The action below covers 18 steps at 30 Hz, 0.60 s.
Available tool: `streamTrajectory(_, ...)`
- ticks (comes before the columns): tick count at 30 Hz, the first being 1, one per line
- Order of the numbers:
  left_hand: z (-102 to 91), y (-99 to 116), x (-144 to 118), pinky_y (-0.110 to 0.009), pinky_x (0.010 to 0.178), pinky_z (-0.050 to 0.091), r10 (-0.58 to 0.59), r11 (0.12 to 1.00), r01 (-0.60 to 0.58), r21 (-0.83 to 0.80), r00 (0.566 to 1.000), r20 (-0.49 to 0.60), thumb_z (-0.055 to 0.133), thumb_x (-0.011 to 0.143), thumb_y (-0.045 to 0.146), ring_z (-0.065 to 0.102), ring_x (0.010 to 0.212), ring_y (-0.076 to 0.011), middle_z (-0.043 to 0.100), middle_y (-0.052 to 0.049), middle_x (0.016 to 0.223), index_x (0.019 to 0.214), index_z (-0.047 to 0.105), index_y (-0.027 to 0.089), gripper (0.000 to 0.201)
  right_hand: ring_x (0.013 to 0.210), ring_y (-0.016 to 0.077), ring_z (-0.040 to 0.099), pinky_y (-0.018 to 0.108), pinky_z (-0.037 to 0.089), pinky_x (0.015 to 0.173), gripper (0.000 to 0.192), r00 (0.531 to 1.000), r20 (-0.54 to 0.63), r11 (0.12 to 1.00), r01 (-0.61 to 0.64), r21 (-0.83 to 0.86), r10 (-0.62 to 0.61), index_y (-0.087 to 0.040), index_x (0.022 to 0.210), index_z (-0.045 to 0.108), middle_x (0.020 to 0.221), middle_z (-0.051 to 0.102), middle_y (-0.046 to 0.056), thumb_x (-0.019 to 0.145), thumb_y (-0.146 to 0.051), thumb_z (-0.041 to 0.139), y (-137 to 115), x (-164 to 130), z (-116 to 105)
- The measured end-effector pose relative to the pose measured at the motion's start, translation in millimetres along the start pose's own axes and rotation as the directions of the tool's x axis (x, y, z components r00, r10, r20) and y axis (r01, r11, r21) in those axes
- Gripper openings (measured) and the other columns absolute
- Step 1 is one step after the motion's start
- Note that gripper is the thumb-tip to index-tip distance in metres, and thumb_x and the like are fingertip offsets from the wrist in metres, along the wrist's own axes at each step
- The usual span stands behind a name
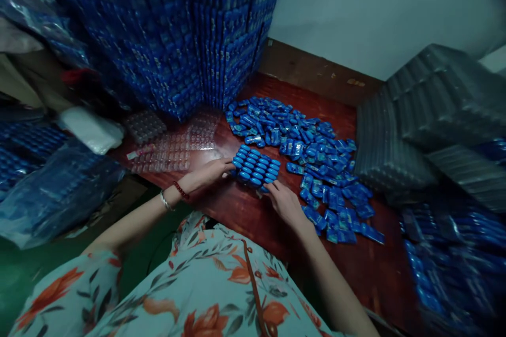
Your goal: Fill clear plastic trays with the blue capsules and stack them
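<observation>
From your head camera, your left hand [215, 169] rests on the red-brown wooden table [245, 210], fingers stretched out loosely together, fingertips touching the left edge of the filled tray [256, 167], a small clear tray packed with rows of blue oval pieces. Your right hand [285, 201] lies just near and right of that tray, fingers curled toward its near right corner; whether they pinch the edge or only touch it, you cannot tell. The tray sits flat on the table between your two hands, directly ahead of you. On your left wrist you wear a silver bangle [166, 201] and a dark red bead bracelet [181, 190]. Just right of and beyond the tray, a loose pile of blue pieces [308, 152] spreads across the table toward the right edge. To the left of the tray lie empty clear trays [174, 147], flat on the wood. Far left rises a tall stack of filled blue trays [190, 31], and on the right stand stacks of grey empty trays [427, 116].
</observation>
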<state>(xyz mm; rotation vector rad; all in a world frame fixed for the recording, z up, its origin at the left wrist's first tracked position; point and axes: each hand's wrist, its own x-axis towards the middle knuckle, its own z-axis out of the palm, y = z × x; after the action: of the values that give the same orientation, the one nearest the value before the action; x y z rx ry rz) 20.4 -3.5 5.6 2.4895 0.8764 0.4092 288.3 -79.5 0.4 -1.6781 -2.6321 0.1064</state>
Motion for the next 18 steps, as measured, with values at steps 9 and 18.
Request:
streamTrajectory(9,15.6,-6.1,-13.1,-0.030,0.077,0.044,-0.101,0.993,0.108,0.040,0.985,-0.141,0.046,0.089,0.017,0.053,0.086,-0.0186,0.056,-0.009,0.100,0.111,0.055,0.015,0.024,0.092,0.0207,0.049,0.032,0.042,0.075,0.046,0.937,-0.343,0.997,-0.070,-0.014,0.061,-0.025,0.124,0.055,0.106,0.054,0.010,0.086,-0.007,0.037,-4.2,-9.0,28.7)
streamTrajectory(18,26.0,6.5,-10.1,-0.031,0.079,0.043,0.010,0.964,0.003,0.266,0.999,-0.050,0.039,0.090,0.011,0.050,0.086,-0.0188,0.057,-0.009,0.098,0.106,0.054,0.014,0.022,0.086,0.0188,0.050,0.030,0.046,0.075,0.045,0.948,-0.317,0.991,0.036,0.126,0.006,-0.024,0.122,0.057,0.093,0.053,0.008,0.085,-0.006,0.038,4.6,-2.8,27.6)
